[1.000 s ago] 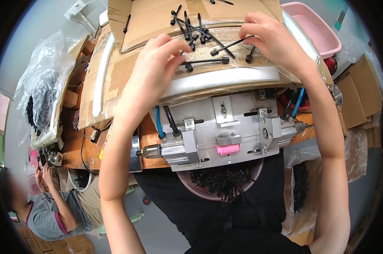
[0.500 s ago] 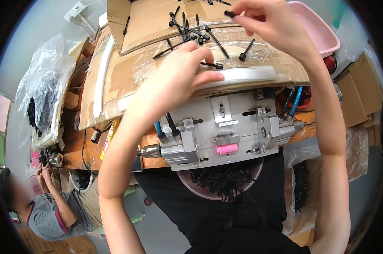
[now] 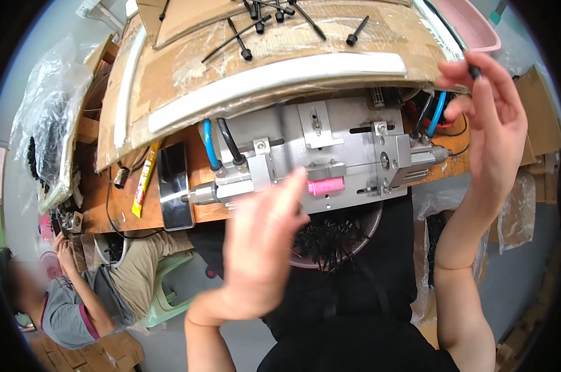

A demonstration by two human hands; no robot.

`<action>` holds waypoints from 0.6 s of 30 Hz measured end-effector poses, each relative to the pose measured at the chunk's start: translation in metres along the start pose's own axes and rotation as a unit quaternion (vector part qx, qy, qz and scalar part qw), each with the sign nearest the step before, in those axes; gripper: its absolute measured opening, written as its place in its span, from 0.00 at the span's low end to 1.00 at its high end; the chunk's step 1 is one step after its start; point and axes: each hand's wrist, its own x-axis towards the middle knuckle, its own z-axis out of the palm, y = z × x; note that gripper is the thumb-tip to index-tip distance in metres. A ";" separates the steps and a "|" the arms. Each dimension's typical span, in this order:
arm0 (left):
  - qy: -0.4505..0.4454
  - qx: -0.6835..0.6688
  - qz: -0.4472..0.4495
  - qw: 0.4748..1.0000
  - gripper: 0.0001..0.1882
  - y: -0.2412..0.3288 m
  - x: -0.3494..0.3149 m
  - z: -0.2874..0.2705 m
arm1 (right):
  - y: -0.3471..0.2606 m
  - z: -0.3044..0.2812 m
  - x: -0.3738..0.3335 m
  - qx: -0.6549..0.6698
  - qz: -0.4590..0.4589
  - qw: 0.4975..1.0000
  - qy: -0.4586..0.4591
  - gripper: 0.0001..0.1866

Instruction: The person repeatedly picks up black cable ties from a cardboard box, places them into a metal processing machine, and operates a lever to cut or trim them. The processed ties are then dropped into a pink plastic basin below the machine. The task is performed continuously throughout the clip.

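My right hand (image 3: 494, 118) is raised at the right. Between its fingertips is the dark end of a thin black applicator wand (image 3: 474, 71), with a slim dark line running up and left from it. My left hand (image 3: 262, 242), smeared by motion, is over the near left of the metal clamping fixture (image 3: 348, 142). A blurred dark upright streak above its fingers looks like another black wand (image 3: 283, 127). On the fixture's front sits a pink cylinder (image 3: 330, 185). Several similar black wands with caps (image 3: 246, 53) lie on the cardboard (image 3: 169, 93) behind.
A bowl of black pieces (image 3: 330, 242) rests at my lap. Blue hoses (image 3: 211, 146) rise from the fixture. A phone (image 3: 175, 180) and a yellow tube (image 3: 145, 183) lie on the bench. A pink basin (image 3: 478, 25) stands far right; a co-worker (image 3: 82, 304) sits at left.
My left hand has moved from the wands on the cardboard down toward me, to the fixture's front. My right hand has moved right and down, its wand still held. The view has shifted.
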 end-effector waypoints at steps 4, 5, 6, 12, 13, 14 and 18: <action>-0.104 0.079 -0.066 0.989 0.34 0.016 -0.046 0.053 | 0.006 0.017 -0.029 0.055 0.036 0.998 0.020 0.14; -0.124 0.101 -0.065 0.985 0.35 0.016 -0.045 0.061 | 0.003 0.019 -0.032 0.062 0.040 0.997 0.037 0.13; -0.100 0.120 -0.042 0.987 0.36 0.012 -0.045 0.072 | 0.001 0.018 -0.035 0.056 0.040 0.997 0.046 0.12; -0.136 0.134 -0.046 0.980 0.37 0.017 -0.038 0.079 | -0.010 0.032 -0.051 0.001 0.027 0.995 0.100 0.08; -0.139 0.134 -0.047 0.980 0.37 0.017 -0.037 0.078 | -0.012 0.039 -0.058 0.011 0.035 0.995 0.094 0.09; -0.148 0.126 -0.054 0.979 0.37 0.016 -0.038 0.077 | -0.013 0.048 -0.067 -0.001 0.057 0.995 0.084 0.11; -0.172 0.085 -0.098 0.976 0.37 0.017 -0.040 0.064 | 0.009 0.067 -0.116 -0.183 -0.006 0.980 -0.077 0.24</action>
